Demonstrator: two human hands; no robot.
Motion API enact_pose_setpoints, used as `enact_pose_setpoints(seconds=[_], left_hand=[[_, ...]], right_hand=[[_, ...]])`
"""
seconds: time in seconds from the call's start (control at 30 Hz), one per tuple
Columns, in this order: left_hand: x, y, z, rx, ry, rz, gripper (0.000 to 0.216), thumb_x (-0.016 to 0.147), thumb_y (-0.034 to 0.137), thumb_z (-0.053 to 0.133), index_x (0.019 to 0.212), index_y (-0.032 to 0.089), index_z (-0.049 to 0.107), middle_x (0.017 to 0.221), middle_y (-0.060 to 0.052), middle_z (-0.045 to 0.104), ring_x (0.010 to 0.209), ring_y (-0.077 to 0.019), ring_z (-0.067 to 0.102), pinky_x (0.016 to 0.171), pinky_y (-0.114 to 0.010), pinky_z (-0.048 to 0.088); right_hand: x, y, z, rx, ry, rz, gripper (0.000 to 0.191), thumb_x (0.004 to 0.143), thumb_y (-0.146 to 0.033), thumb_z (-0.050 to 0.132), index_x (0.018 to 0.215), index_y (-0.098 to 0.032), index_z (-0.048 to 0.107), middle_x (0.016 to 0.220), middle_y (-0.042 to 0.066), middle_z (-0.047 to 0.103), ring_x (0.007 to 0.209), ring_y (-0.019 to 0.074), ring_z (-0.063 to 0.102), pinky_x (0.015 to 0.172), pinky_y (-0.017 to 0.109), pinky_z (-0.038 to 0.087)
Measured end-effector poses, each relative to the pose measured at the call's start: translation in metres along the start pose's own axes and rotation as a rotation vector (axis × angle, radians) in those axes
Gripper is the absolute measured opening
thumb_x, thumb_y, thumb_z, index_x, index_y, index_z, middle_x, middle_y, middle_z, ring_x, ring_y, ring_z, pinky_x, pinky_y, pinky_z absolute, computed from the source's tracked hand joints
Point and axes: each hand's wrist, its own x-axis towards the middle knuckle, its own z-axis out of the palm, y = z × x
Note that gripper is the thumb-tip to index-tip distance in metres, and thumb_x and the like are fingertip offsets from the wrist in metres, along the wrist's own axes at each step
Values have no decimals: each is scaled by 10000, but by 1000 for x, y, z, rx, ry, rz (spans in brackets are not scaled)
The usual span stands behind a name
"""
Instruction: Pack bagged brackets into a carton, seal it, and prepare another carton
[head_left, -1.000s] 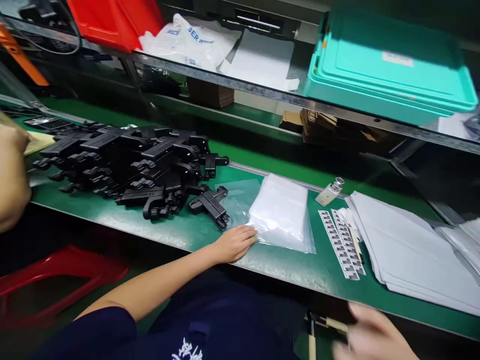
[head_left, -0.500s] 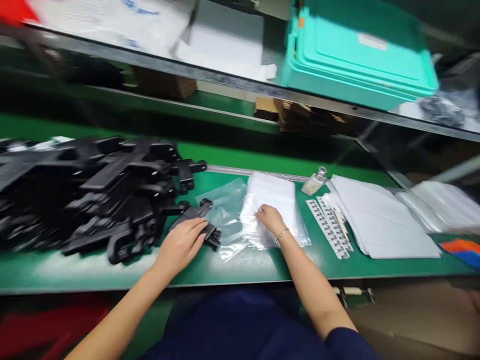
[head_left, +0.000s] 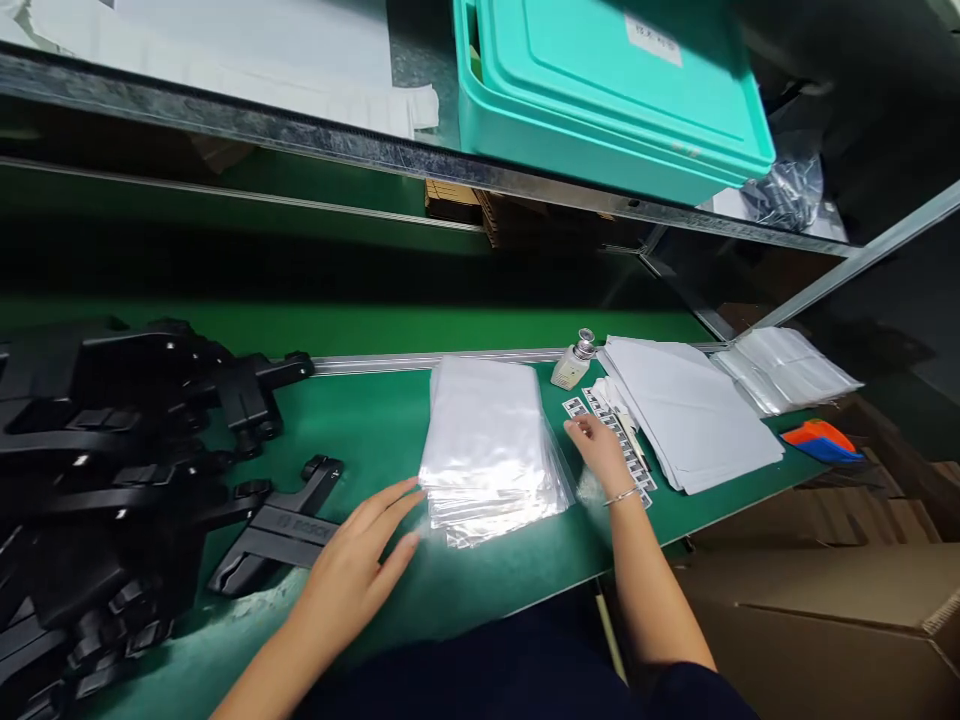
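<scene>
My left hand point(head_left: 367, 550), fingers apart, reaches the lower left edge of a stack of clear plastic bags point(head_left: 487, 430). Just left of it, a black plastic part point(head_left: 281, 535) with raised lettering lies on the green table, partly covered by the hand. My right hand point(head_left: 598, 455) is at the printed label strips point(head_left: 621, 438), right of the bags. Its thumb and fingers are pinched together over one strip; what is between them is too small to tell. A blurred clear patch, perhaps plastic film point(head_left: 591, 488), shows under that hand.
Black plastic parts point(head_left: 82, 470) are heaped at the left. A small dispenser bottle point(head_left: 574, 362), white sheets point(head_left: 690, 410) and more clear bags point(head_left: 787, 365) stand or lie to the right. Overhead, a shelf point(head_left: 300, 130) carries a teal bin point(head_left: 600, 110). Below right is a cardboard box point(head_left: 817, 630).
My view has swung right. My left hand has come off the black part to the bag stack's edge. My right hand has moved from the bags to the label strips.
</scene>
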Motion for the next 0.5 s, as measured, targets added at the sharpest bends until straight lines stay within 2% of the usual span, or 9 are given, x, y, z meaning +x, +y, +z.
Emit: enact_pose_setpoints(seconds=[0.03,0.1,0.17,0.2,0.27,0.37,0.5], left_hand=[[12,10,7,-17,-23,-29,370,932,336,441,1264,241,574,1333,-68,583,1183,-240,579,937,-372,535],[34,25,27,-18,-48,-97,406,925,321,445,1305,218,541,1407,-92,515,1259,-273,515,969,-420,516],[52,31,49,4,-79,-177,445,908,305,465,1334,189,513,1478,-118,428,1335,-317,426,1000,-483,485],[59,30,60,18,-95,-219,466,899,299,475,1347,174,500,1505,-129,386,1365,-338,380,1011,-510,468],[66,25,76,39,-126,-291,498,889,296,486,1366,152,477,1534,-145,332,1396,-364,317,1031,-543,436],[65,14,92,40,-135,-351,498,884,289,496,1364,158,480,1529,-148,341,1402,-361,309,1071,-550,386],[54,6,105,-30,-64,-351,490,877,273,514,1358,184,486,1535,-139,333,1419,-342,282,1110,-558,328]], right_hand=[[17,6,-6,36,36,-9,446,839,-502,497,1135,-181,588,1048,108,667,907,241,621,772,353,476],[55,16,-16,101,87,-33,639,818,-494,523,1359,-171,418,1342,157,527,1150,261,550,901,381,465],[91,24,-19,179,93,-78,786,776,-465,581,1447,-178,288,1494,164,363,1303,261,436,996,389,422],[105,26,-17,222,84,-106,823,755,-448,605,1456,-181,267,1517,163,330,1331,256,405,1023,390,402],[126,28,-11,297,62,-158,808,724,-419,633,1425,-175,316,1482,170,386,1307,252,430,1032,399,395],[139,24,2,340,64,-178,676,694,-402,650,1289,-145,455,1304,178,558,1158,262,542,975,423,438],[143,16,9,361,140,-131,645,684,-407,646,1230,-108,479,1221,204,591,1096,292,570,953,463,448]])
